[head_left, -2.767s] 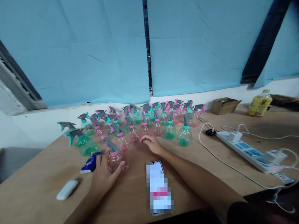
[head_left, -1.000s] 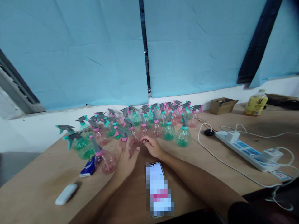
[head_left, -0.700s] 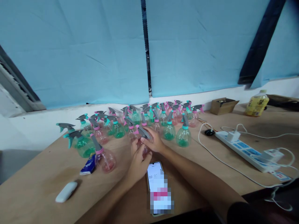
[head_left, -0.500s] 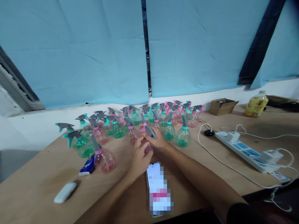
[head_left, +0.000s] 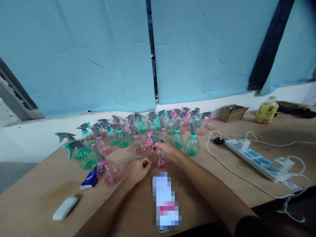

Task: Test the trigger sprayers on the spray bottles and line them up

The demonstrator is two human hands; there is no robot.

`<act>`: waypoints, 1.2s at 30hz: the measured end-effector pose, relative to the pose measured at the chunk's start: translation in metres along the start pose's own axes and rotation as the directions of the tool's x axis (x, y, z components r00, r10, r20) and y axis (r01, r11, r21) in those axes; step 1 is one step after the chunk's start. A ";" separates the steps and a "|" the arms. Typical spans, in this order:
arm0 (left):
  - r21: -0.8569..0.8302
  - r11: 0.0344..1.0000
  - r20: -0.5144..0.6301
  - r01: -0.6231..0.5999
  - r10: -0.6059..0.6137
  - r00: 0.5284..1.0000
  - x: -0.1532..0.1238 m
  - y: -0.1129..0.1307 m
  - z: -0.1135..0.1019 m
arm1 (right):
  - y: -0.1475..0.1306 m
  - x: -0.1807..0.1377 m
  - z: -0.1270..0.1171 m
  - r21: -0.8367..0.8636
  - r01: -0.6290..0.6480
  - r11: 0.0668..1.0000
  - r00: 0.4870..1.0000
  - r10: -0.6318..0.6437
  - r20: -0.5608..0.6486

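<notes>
My right hand [head_left: 167, 147] is closed round the neck of a pink spray bottle [head_left: 161, 162] with a grey and pink trigger head. The bottle stands upright on the table just beyond the phone, its nozzle pointing left. My left hand [head_left: 138, 168] rests at the table to the left of this bottle, apart from it. Its fingers are loosely curled, with a gap and nothing in them. Another pink spray bottle [head_left: 108, 172] leans beside a blue packet [head_left: 89, 177] on the left. Right of my right hand stands a green spray bottle [head_left: 192, 146].
Several more pink and green spray bottles crowd the back of the table [head_left: 44, 191]. A phone [head_left: 168, 197] lies in front of me, a white case [head_left: 65, 208] at left. On the right are a power strip [head_left: 254, 159], cables, a small carton [head_left: 232, 113] and a yellow drink bottle [head_left: 267, 111].
My left hand has let go of the spray bottle and moved left and down. The bottle now stands on the table, with my right hand still on it. The view has shifted slightly.
</notes>
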State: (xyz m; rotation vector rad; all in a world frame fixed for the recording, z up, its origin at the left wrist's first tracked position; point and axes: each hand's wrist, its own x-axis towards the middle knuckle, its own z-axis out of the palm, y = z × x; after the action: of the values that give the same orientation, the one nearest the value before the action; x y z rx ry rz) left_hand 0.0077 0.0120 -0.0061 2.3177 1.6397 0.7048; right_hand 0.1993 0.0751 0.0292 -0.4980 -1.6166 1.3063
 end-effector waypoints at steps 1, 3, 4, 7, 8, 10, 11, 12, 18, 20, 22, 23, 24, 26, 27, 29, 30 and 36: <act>0.041 0.999 0.021 -0.004 0.004 1.000 -0.001 -0.002 0.000 | -0.001 0.000 0.000 0.021 0.001 1.000 1.000 -0.001 -0.002; 0.090 0.996 0.058 -0.013 0.007 0.998 -0.002 -0.004 0.000 | -0.002 0.000 0.002 0.063 0.002 0.998 1.000 -0.001 -0.012; 0.106 0.994 0.071 -0.018 0.011 0.997 -0.002 -0.004 -0.001 | -0.002 0.000 0.002 0.081 0.003 0.997 1.000 -0.002 -0.021; 0.165 0.985 0.089 -0.052 0.038 0.995 -0.004 0.000 -0.003 | 0.000 0.000 0.001 0.090 0.002 0.996 1.000 -0.002 -0.004; 0.189 0.980 0.096 -0.069 0.051 0.994 -0.004 0.002 -0.003 | 0.001 0.000 0.000 0.077 -0.002 0.997 1.000 0.001 0.010; 0.237 0.967 0.116 -0.088 0.062 0.991 -0.006 0.004 -0.004 | 0.004 0.000 -0.003 0.041 -0.016 0.999 0.999 0.015 0.032; 0.258 0.962 0.123 -0.088 0.058 0.991 -0.006 0.005 -0.004 | 0.006 0.000 -0.004 0.025 -0.028 0.999 0.999 0.027 0.037; 0.273 0.958 0.127 -0.086 0.052 0.990 -0.007 0.006 -0.004 | 0.007 0.000 -0.005 0.012 -0.039 0.999 0.999 0.039 0.038; 0.285 0.953 0.113 -0.107 0.077 0.991 -0.008 0.003 -0.001 | 0.009 0.000 -0.004 0.039 -0.034 0.999 0.999 0.033 0.018; 0.282 0.952 0.111 -0.114 0.086 0.990 -0.008 0.002 0.000 | 0.007 0.001 -0.003 0.047 -0.018 0.999 0.999 0.017 0.029; 0.282 0.953 0.109 -0.111 0.084 0.990 -0.009 0.003 -0.001 | 0.005 0.001 -0.003 0.012 -0.002 1.000 0.999 0.001 0.043; 0.280 0.954 0.110 -0.107 0.079 0.991 -0.009 0.003 -0.001 | 0.004 0.000 -0.003 -0.015 0.002 1.000 0.999 -0.002 0.043; 0.277 0.955 0.111 -0.102 0.073 0.991 -0.009 0.004 -0.002 | 0.004 0.000 -0.004 -0.038 -0.001 0.999 0.999 0.002 0.039; 0.273 0.958 0.116 -0.088 0.058 0.992 -0.009 0.005 -0.002 | 0.004 -0.001 -0.004 -0.062 -0.020 0.998 0.999 0.022 0.028; 0.274 0.958 0.119 -0.081 0.050 0.992 -0.009 0.005 -0.003 | 0.005 -0.002 -0.004 -0.065 -0.028 0.998 0.999 0.030 0.028; 0.277 0.957 0.126 -0.084 0.051 0.991 -0.008 0.005 -0.003 | 0.006 -0.003 -0.003 -0.057 -0.030 0.998 0.999 0.032 0.031; 0.279 0.956 0.131 -0.093 0.058 0.990 -0.008 0.004 -0.003 | 0.006 -0.003 -0.002 -0.052 -0.026 0.998 0.999 0.028 0.031; 0.277 0.956 0.128 -0.096 0.062 0.990 -0.009 0.004 -0.003 | 0.003 0.001 0.006 0.002 -0.007 1.000 1.000 0.007 0.007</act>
State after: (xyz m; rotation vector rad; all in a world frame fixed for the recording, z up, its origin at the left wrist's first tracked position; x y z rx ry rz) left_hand 0.0068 0.0019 -0.0043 2.5769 1.6981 0.3565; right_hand 0.1928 0.0736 0.0277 -0.4985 -1.6204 1.3163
